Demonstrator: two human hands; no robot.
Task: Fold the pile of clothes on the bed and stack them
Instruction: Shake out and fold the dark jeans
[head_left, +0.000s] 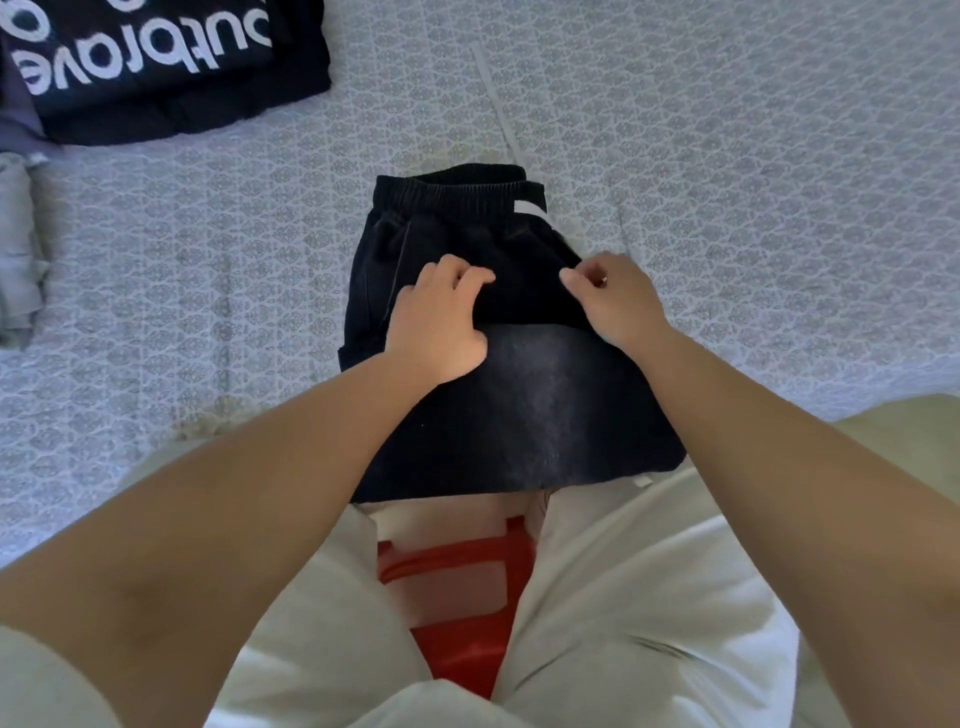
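Two hands (436, 322) (618, 301) on dark trousers (519, 405), patterned bedspread (753, 156)
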